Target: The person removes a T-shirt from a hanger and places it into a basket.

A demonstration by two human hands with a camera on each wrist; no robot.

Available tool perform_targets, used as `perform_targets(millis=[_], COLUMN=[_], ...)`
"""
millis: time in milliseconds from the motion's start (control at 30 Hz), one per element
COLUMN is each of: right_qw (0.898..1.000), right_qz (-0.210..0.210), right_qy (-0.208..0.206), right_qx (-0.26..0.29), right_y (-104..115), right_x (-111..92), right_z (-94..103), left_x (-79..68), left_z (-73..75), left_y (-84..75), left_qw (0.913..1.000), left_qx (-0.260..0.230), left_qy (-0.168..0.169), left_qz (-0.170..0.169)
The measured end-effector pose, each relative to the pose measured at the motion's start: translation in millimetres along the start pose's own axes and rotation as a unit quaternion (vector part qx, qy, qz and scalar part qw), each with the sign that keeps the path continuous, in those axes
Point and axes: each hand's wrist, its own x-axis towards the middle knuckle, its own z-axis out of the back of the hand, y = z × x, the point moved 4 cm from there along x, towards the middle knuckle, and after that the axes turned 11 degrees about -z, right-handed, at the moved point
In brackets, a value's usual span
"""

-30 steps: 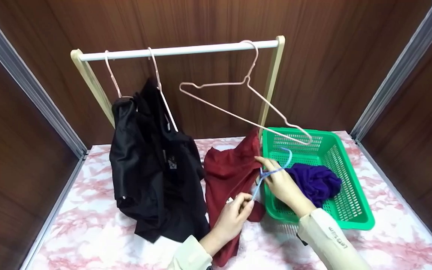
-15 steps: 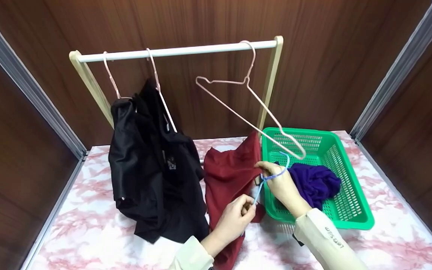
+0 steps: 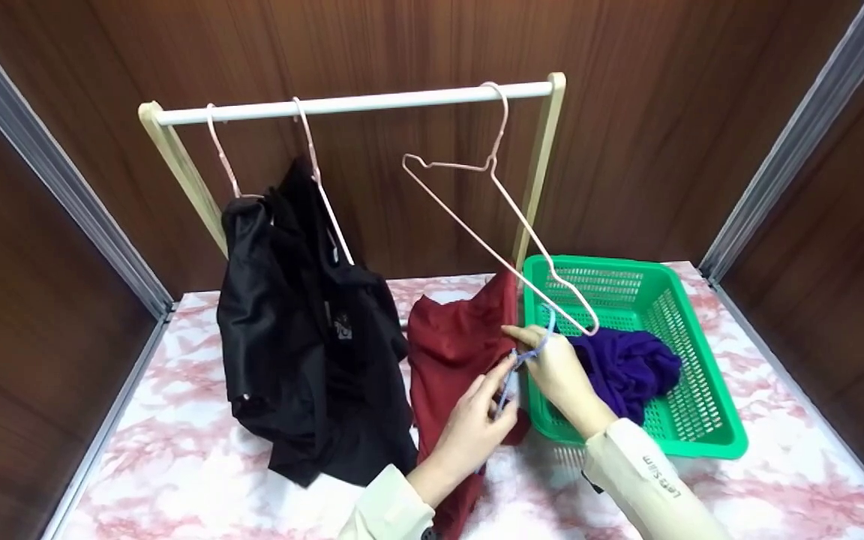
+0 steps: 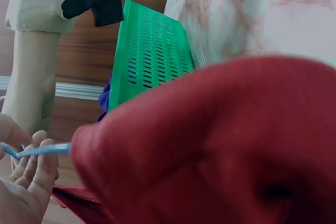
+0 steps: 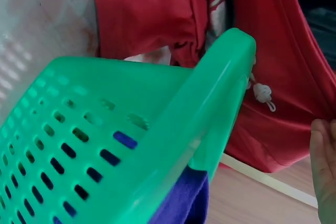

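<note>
In the head view a red garment (image 3: 456, 322) hangs down over the table front, a white knotted toggle (image 5: 261, 93) on it in the right wrist view. A light blue hanger (image 3: 547, 334) lies partly inside it, its hook crossing over my right hand. My left hand (image 3: 471, 427) pinches the hanger near its neck, index finger stretched along it. My right hand (image 3: 556, 367) holds the upper edge of the red garment, fingers at its border in the right wrist view. The hanger's lower part is hidden by the cloth.
A rack (image 3: 387, 101) carries two pink hangers with black garments (image 3: 274, 315) at the left. A bare pink hanger (image 3: 469, 225) hangs at the right, its lower corner over the green basket (image 3: 702, 360), which holds a purple cloth (image 3: 631, 367). Wooden walls enclose the table.
My left hand has moved up along the blue hanger to its neck. The hanger's hook has shifted left and down. The bare pink hanger has swung, its lower corner dropping left.
</note>
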Motion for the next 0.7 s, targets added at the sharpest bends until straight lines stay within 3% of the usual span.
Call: perform_targets(millis=[167,500,700], right_qw=[0.999,0.995,0.998], right_qz=[0.026,0.101,0.065], right_qy=[0.007,-0.008,-0.001], right_qx=[-0.031,-0.019,0.019], right_y=[5,14,13], right_x=[-3,-4,1], right_z=[0.2,4.4,8.5], left_x=[6.3,11.6,11.2], left_z=[3.5,16.5,20.4], left_y=[2.2,3.1,3.0], left_qw=[0.9995,0.9942,0.988], left_qx=[-0.02,-0.078,-0.122], left_qy=[-0.013,-0.057,-0.08], left_qz=[0.021,0.048,0.052])
